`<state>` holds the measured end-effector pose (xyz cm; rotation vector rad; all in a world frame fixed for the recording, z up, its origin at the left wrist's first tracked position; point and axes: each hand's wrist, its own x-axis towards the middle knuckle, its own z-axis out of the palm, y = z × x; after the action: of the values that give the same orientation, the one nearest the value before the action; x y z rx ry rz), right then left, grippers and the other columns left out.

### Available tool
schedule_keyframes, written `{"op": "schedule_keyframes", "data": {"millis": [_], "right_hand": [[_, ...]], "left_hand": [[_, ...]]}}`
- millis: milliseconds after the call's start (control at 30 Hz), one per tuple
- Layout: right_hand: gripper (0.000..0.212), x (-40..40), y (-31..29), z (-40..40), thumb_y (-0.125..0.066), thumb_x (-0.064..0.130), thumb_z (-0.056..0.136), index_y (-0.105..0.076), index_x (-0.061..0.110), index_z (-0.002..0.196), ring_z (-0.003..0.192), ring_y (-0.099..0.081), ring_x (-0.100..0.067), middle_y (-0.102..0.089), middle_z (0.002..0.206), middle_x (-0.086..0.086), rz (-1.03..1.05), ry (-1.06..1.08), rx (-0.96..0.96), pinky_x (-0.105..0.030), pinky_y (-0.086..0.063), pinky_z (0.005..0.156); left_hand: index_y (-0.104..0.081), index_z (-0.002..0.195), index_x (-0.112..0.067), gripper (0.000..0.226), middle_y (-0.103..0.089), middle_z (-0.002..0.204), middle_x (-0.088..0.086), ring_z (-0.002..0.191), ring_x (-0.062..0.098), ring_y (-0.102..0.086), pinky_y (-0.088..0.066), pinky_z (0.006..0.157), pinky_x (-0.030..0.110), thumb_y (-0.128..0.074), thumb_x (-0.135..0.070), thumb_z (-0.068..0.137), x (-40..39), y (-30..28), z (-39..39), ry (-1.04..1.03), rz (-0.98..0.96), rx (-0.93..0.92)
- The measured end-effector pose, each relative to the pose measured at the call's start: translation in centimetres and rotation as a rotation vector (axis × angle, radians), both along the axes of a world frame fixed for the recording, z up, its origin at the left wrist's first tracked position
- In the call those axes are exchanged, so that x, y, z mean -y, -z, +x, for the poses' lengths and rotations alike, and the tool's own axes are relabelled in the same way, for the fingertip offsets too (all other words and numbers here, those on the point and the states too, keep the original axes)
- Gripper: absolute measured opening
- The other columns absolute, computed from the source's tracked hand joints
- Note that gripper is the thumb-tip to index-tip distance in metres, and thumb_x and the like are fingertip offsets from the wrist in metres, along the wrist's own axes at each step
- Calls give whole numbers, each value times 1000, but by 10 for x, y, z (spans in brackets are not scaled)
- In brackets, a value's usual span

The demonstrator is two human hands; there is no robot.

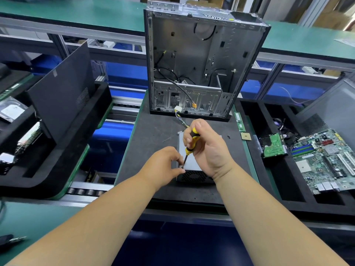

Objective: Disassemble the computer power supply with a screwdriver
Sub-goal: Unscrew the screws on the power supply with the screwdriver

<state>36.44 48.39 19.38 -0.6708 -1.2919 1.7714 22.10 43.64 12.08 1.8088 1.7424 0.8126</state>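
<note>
A grey metal power supply [191, 163] lies on the dark mat [153, 135] in front of me, its fan grille facing me. My right hand [207, 148] grips a yellow-and-black screwdriver [190, 144], whose tip stands on the near left corner of the box's top. My left hand [166, 164] pinches at that corner, thumb and fingers right beside the tip. A bundle of coloured wires [182, 120] runs from the power supply's far side toward the case.
An open, gutted computer case [201, 60] stands upright at the mat's far edge. A foam tray on the right holds a motherboard [326, 160] and a hard drive [273, 148]. A CPU [246, 136], a RAM stick [239, 121] and a small screw [229, 136] lie right of the box. A black side panel [61, 89] leans in the left tray.
</note>
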Motion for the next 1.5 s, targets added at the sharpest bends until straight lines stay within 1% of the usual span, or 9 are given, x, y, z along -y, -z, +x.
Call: {"op": "schedule_keyframes", "data": {"millis": [233, 333, 467, 533, 667, 833, 1033, 1300, 1500], "right_hand": [[21, -9, -6, 4, -52, 22, 98, -56, 12, 80, 70, -60, -18, -62, 76, 0, -50, 116, 46, -29, -50, 73], [36, -8, -5, 0, -41, 23, 106, -60, 9, 79, 63, -54, -17, -57, 70, -2, -81, 164, 20, -32, -50, 73], [51, -3, -1, -5, -32, 39, 107, -59, 14, 72, 57, -40, -15, -45, 61, -1, -82, 151, -22, -26, -37, 63], [47, -2, -1, -4, -33, 44, 103, -56, 14, 76, 58, -34, -16, -42, 61, 0, -70, 111, -52, -29, -31, 62], [17, -1, -4, -2, -48, 26, 92, -43, 15, 81, 61, -37, -17, -46, 67, -1, -18, 68, 0, -28, -33, 62], [14, -1, -5, 1, -54, 25, 90, -51, 14, 81, 70, -56, -18, -59, 79, -1, 9, 115, 53, -23, -46, 65], [23, 0, -2, 3, -48, 27, 97, -64, 13, 87, 75, -57, -20, -60, 78, -1, 35, 146, 79, -27, -44, 71], [22, 3, -3, -6, -44, 33, 94, -51, 13, 88, 63, -38, -16, -45, 68, -1, -13, 74, -44, -25, -34, 61], [16, -1, -3, -1, -49, 23, 95, -46, 15, 82, 70, -51, -20, -57, 77, -3, -20, 132, -2, -29, -41, 69]], "left_hand": [[-72, 92, -24, 17, -60, 99, -11, 96, 10, -59, -49, 92, 34, -82, -27, 79, 1, 0, 0, -3, -28, -18], [-72, 93, -24, 17, -60, 99, -12, 96, 8, -59, -49, 93, 32, -82, -26, 79, 1, 0, 0, -3, -22, -10], [-72, 91, -23, 17, -59, 97, -12, 95, 8, -59, -49, 92, 32, -83, -25, 78, 1, 1, 0, -6, -7, 0], [-72, 91, -23, 17, -59, 97, -12, 94, 8, -59, -49, 91, 32, -84, -25, 77, 0, 2, 0, -2, -5, -4], [-72, 89, -22, 17, -59, 96, -11, 93, 8, -58, -48, 90, 33, -84, -26, 77, -2, 2, 0, 5, -9, -19], [-71, 91, -25, 16, -58, 98, -13, 95, 8, -58, -48, 92, 31, -82, -29, 79, -1, 3, -1, 5, -22, -37], [-71, 92, -29, 16, -57, 97, -16, 93, 5, -58, -50, 90, 29, -81, -32, 80, -1, 3, -1, 4, -25, -52], [-71, 88, -25, 15, -58, 95, -12, 91, 7, -58, -49, 89, 30, -82, -29, 79, -1, 4, 0, -4, -17, -28], [-69, 90, -27, 15, -55, 96, -14, 91, 8, -57, -47, 86, 24, -80, -30, 81, 0, 2, 2, -7, -17, -73]]}}
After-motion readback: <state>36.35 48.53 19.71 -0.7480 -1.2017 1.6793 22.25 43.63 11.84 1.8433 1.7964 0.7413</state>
